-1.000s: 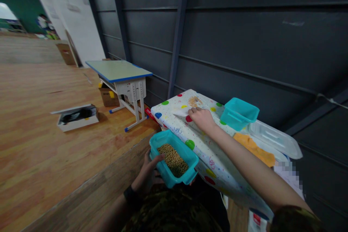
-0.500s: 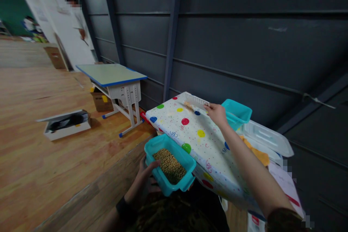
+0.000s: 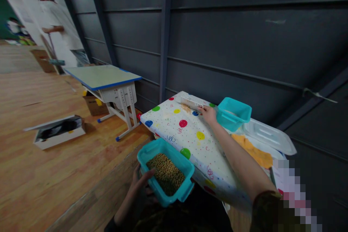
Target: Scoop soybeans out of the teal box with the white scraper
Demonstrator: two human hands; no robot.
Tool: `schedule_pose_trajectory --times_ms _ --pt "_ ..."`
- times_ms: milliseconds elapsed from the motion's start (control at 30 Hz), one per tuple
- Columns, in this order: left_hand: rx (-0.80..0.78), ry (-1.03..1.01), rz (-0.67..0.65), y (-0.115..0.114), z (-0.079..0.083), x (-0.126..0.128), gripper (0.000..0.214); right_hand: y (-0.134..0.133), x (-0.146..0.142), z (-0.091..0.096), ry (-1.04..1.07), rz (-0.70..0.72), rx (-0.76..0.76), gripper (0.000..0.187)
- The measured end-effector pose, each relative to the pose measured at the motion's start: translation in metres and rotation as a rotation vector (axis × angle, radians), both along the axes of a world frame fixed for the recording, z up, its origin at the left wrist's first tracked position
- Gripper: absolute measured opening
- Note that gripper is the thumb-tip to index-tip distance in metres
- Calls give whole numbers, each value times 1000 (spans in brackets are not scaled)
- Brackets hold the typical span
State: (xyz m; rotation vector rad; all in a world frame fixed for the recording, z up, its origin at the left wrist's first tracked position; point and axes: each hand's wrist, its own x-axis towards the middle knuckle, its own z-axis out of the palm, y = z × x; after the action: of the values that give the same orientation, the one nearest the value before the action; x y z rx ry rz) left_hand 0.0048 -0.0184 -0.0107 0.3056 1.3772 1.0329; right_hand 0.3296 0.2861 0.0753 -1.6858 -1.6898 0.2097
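My left hand (image 3: 141,182) grips the near-left side of a teal plastic box (image 3: 166,170) filled with tan beans, holding it just below the near edge of a table covered in a polka-dot cloth (image 3: 187,134). My right hand (image 3: 208,113) reaches across to the far side of the table and is closed on a flat white piece (image 3: 190,102) standing on its edge. A small heap of loose beans (image 3: 186,107) lies against that piece on the cloth.
An empty teal box (image 3: 234,113), a clear lid (image 3: 268,136) and an orange cloth (image 3: 255,152) lie at the table's right. A blue-edged desk (image 3: 104,78), an open white box (image 3: 56,135) on the wooden floor and a standing person (image 3: 58,25) are at left. A dark wall runs behind.
My right hand moved from the cloth's middle to its far edge and stood the white piece upright behind the beans. The view shifted; a person came into view at left.
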Motion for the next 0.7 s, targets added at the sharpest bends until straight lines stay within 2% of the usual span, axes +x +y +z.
schedule_pose_trajectory --times_ms 167,367,533,700 --pt "24 -82 -28 -1 -2 -1 127 -26 7 7 -66 42 -31 32" --pt "16 -75 -26 -1 -3 2 121 -42 3 21 -197 -2 50 34" --pt "-21 -26 -26 -2 4 6 107 -37 -34 20 -23 -55 91 43" --pt "-29 5 14 -1 -2 6 111 -28 -81 8 196 -22 -23 38"
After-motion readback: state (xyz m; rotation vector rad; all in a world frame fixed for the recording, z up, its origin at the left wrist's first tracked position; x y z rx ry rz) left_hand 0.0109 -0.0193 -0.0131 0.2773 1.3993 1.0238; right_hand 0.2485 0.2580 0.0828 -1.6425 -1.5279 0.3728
